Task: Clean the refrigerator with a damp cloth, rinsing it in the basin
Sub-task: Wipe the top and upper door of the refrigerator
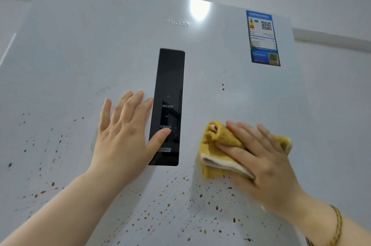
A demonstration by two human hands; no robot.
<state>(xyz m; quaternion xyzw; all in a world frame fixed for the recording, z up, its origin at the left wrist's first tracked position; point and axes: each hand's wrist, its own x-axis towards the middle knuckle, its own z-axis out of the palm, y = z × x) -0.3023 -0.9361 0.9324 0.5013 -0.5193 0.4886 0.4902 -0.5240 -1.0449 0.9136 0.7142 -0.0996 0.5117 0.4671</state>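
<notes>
**Head view: right hand presses the cloth flat on the fridge door**

The right hand [259, 157] lies palm-down on the folded yellow cloth [218, 145] and presses it against the fridge [80, 45] door. Its fingers are straight and slightly spread and do not curl round the cloth. A bunched fold stands up between thumb and forefinger. The cloth's white inner layer shows at the edge under the thumb, and a yellow corner sticks out past the little finger. A thin bracelet [337, 225] sits on the wrist behind the hand.

Just below the cloth and hand, brown splatters [200, 195] dot the door thickly, and some touch the cloth's lower edge. Above the cloth, well apart from it, two small red drops [222, 86] sit one over the other. Higher up, to the right of those drops, is a blue label [263, 38] with QR codes.

Just left of the cloth, and not touching it, runs a tall black panel [170, 85] with faint white symbols. On the far side of the panel the left hand [124, 131] rests flat on the door, fingers straight and spread. Its thumb tip reaches onto the lower part of the panel. It holds nothing.

Beyond the left hand, further from the cloth, more specks are scattered thinly over the door, dark and reddish. Far above both hands, a pale logo [176, 22] sits near the door's top, with a bright glare [198, 9] beside it.
</notes>
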